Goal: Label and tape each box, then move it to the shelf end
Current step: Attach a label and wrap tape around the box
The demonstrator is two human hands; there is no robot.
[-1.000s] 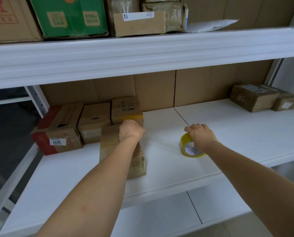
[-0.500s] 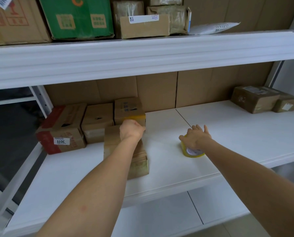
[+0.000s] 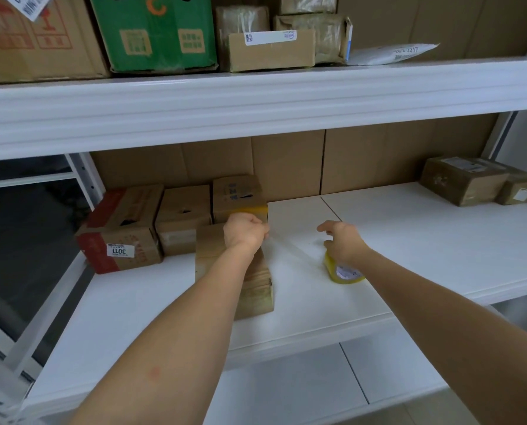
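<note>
A small brown cardboard box (image 3: 208,245) lies lengthwise on the white shelf (image 3: 409,240). My left hand (image 3: 245,233) is curled in a fist on the box's far top edge and pinches the end of a clear tape strip (image 3: 296,248). The strip runs right to a yellow tape roll (image 3: 345,274) standing on the shelf. My right hand (image 3: 343,240) rests on top of the roll, fingers loose and pointing left.
Three boxes stand behind at the left: a red-and-brown one labelled 3011 (image 3: 118,234), a small one (image 3: 182,216) and one with yellow tape (image 3: 237,194). Two taped parcels (image 3: 464,179) sit at the shelf's right end. The upper shelf beam (image 3: 256,99) overhangs.
My right hand has let go its grip on the tape roll and now lies on it with loose fingers. My left hand has stayed on the box.
</note>
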